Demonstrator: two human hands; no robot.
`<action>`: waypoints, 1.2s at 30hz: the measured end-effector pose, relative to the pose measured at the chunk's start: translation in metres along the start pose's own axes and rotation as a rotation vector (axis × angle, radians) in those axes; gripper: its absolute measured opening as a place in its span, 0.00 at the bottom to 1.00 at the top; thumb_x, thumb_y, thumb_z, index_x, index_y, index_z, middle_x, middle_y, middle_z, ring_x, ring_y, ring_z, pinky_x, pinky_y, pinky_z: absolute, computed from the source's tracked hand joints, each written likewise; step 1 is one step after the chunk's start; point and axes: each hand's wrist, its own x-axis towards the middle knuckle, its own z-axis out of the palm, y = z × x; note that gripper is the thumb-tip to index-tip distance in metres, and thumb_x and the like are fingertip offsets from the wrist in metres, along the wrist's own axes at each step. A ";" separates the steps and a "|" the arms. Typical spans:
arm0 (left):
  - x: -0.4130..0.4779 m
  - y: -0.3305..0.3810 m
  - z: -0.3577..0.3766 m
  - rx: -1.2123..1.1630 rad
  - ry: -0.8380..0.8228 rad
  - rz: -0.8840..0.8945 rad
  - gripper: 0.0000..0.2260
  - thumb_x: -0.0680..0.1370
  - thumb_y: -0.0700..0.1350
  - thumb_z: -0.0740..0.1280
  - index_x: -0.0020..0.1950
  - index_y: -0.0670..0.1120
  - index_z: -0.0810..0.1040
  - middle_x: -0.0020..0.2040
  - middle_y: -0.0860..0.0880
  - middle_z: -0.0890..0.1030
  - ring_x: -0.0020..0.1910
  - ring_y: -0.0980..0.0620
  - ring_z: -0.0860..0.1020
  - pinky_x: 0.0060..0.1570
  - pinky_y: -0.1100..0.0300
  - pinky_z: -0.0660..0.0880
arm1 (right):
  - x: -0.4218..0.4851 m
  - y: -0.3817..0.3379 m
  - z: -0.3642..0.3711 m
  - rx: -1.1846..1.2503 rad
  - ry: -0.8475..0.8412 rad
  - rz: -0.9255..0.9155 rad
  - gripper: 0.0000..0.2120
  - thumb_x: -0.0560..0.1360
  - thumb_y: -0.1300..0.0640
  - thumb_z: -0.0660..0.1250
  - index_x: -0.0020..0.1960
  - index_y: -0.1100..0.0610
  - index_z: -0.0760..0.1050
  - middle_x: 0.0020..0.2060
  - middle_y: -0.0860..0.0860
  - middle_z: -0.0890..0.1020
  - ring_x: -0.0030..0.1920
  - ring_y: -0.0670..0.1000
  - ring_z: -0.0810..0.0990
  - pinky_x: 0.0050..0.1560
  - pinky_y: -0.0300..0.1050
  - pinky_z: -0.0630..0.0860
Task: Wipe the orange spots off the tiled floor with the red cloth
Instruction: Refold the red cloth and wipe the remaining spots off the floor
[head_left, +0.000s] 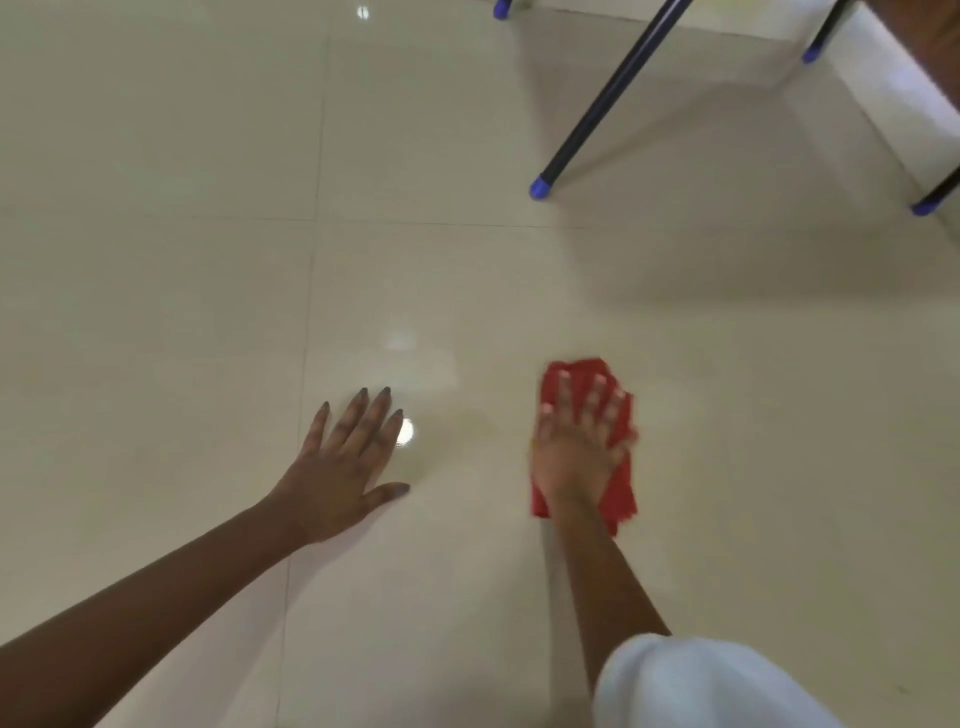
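Glossy cream tiled floor (156, 260), chair legs (597, 109) beyond. Right hand (576, 447) spread flat, pressing red cloth (618, 493) down. Left hand (343, 467) splayed, empty, bracing. Faint orange smear (480, 423) between hands. Risks: smearing stain wider, cloth bunching, missing smear, palm slipping on slick tile.

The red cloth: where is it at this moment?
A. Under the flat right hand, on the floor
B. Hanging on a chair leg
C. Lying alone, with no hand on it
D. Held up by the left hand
A: the right hand presses flat on the red cloth on the tiled floor, while the left hand rests bare on the tiles.
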 end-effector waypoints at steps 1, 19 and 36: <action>0.004 0.000 0.000 -0.010 0.006 0.002 0.35 0.76 0.67 0.43 0.72 0.43 0.60 0.73 0.41 0.60 0.71 0.44 0.53 0.62 0.36 0.59 | 0.002 -0.016 -0.001 -0.004 -0.030 -0.088 0.25 0.81 0.45 0.45 0.75 0.41 0.39 0.76 0.51 0.41 0.75 0.55 0.36 0.69 0.66 0.38; 0.041 0.017 -0.001 -0.256 -0.024 -0.048 0.52 0.61 0.80 0.41 0.75 0.47 0.43 0.75 0.49 0.36 0.72 0.51 0.33 0.68 0.46 0.36 | -0.024 -0.031 0.001 -0.024 -0.052 -0.467 0.25 0.81 0.46 0.44 0.75 0.41 0.40 0.76 0.49 0.43 0.75 0.54 0.39 0.72 0.64 0.43; 0.068 -0.028 -0.009 -0.216 -0.001 -0.061 0.50 0.64 0.78 0.44 0.74 0.44 0.55 0.75 0.43 0.51 0.74 0.45 0.47 0.68 0.41 0.50 | 0.004 -0.042 0.001 0.024 -0.042 -0.600 0.23 0.79 0.48 0.50 0.74 0.40 0.53 0.76 0.47 0.53 0.76 0.52 0.46 0.72 0.61 0.44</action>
